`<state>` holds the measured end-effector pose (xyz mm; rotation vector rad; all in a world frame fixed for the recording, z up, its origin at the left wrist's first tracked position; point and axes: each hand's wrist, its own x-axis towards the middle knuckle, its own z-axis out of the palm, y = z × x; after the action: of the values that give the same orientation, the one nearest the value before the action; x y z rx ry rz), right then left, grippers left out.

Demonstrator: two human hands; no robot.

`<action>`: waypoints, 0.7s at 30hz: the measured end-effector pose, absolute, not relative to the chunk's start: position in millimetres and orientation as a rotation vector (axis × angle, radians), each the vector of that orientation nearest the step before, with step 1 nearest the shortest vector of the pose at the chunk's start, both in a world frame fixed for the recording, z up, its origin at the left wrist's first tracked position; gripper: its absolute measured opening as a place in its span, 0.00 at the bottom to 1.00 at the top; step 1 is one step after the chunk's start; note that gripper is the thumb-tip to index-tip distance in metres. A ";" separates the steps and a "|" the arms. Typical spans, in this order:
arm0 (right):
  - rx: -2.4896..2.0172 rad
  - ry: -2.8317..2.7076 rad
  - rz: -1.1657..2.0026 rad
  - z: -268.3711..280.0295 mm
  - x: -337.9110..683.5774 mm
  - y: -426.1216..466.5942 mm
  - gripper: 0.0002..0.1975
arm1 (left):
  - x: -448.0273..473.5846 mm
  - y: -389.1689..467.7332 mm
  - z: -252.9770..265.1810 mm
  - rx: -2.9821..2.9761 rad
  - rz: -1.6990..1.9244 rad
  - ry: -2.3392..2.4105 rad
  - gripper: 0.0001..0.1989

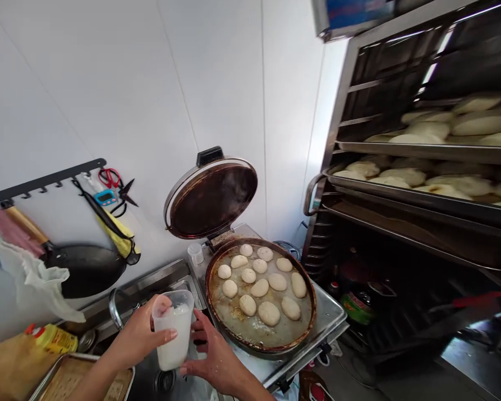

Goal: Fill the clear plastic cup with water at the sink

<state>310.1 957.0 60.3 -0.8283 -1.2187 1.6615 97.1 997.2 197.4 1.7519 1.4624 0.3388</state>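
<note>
A translucent plastic cup (174, 334) with milky white liquid inside is held up over the sink in front of the griddle. My left hand (144, 328) is closed around its left side, with the thumb across the front. My right hand (211, 353) curves against the cup's right side, thumb low near the base and fingers bent along the edge. To the right of the hands, an open round electric griddle (313, 328) bears several pale, round dough pieces (269, 313) in cloudy liquid. Its browned lid (212, 192) is tilted up against the wall.
A small clear cup (196, 254) stands behind the griddle's left side. The faucet (116, 309) and a yellow bottle (56, 338) are at left. A pan (87, 270) and scissors (109, 178) hang on the wall. The tray rack (421, 148) at right holds dough pieces.
</note>
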 end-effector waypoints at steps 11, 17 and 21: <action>-1.051 -1.245 1.790 -37.6 273.3 915.5 0.23 | -20.2 963.2 216.8 1.605 -0.081 1.875 0.21; -1.179 -1.198 1.758 -84.5 275.1 892.5 0.23 | -33.2 947.6 234.7 1.599 -0.091 1.901 0.20; -1.299 -1.202 1.774 -96.2 283.9 885.2 0.23 | -34.9 940.7 244.5 1.560 -0.042 1.913 0.22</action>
<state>283.9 885.2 -96.2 -1.2994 -1.2020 1.7743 -34.9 940.7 244.5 1.5598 1.9130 -0.0419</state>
